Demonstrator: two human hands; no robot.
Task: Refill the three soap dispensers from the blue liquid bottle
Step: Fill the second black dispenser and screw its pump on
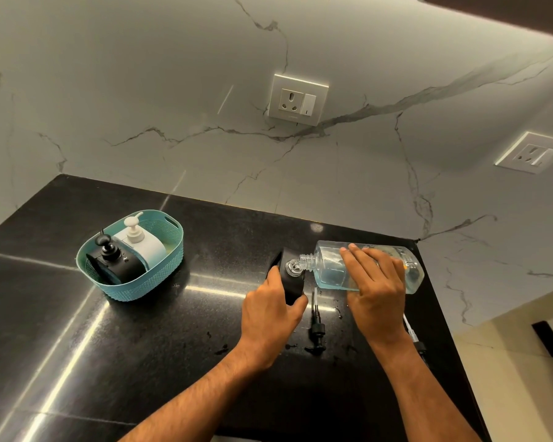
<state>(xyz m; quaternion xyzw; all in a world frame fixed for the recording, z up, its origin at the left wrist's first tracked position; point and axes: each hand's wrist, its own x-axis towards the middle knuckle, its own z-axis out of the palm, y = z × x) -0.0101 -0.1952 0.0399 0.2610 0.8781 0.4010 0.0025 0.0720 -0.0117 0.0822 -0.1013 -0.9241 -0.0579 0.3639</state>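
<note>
Head view: black counter [125, 346] w/ marble wall behind. L hand [268, 317] wraps around a black dispenser [292, 282] standing mid-counter, fingers curled round its near side, thumb on the right edge. Dispenser has no pump on; its clear open neck faces up. R hand [375, 282] grips the bottle [364, 269] from above, fingers curled over its body. Bottle is clear, tipped on its side, threaded mouth pointing left & right at the dispenser's neck, touching or nearly so, can't tell which. Pale blue liquid pools along the bottle's lower side, less than half full.

Black pump [315, 330] w/ tube lies flat on the counter betw. the two hands, just near of the dispenser. Another pump [414, 336], pale tube, lies by the counter's right edge, partly hidden behind the R forearm. Few wet drops on the counter around both pumps.

Teal basket [173, 247] sits well apart to the left; inside, a 2nd black dispenser [118, 263] & a white dispenser [141, 247], side by side, both w/ pumps on. Wall has a socket [297, 100] above the work spot & a 2nd socket [529, 153] to the right.
</note>
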